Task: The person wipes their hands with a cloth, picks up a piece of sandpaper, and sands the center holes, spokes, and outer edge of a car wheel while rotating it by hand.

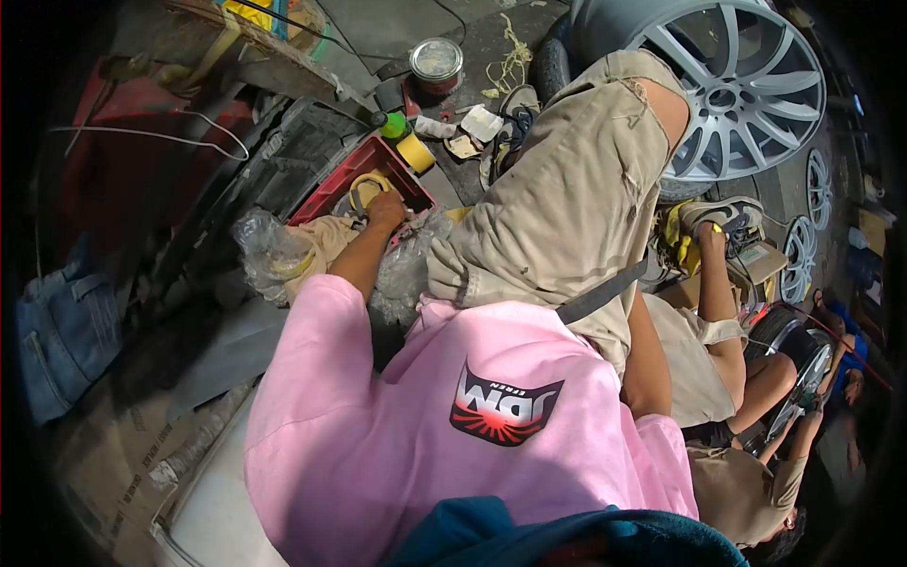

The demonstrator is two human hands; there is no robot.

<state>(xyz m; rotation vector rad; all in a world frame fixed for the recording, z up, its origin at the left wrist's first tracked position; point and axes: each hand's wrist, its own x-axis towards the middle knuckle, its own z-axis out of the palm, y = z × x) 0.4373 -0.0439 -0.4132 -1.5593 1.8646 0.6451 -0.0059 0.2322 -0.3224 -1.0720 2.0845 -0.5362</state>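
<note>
forward, the left hand (385, 208) reaches down into the red tray (408, 185).

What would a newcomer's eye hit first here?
Likely the big silver multi-spoke wheel, upper right, and the bright pink shirt with its JDM badge, filling the lower centre. After those, the left hand, above and left of centre, at a yellow ring in the red box.

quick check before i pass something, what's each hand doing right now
Left hand: at the yellow roll; whether it grips it cannot be told.
Right hand: hidden behind the trousers; cannot be told.
</note>
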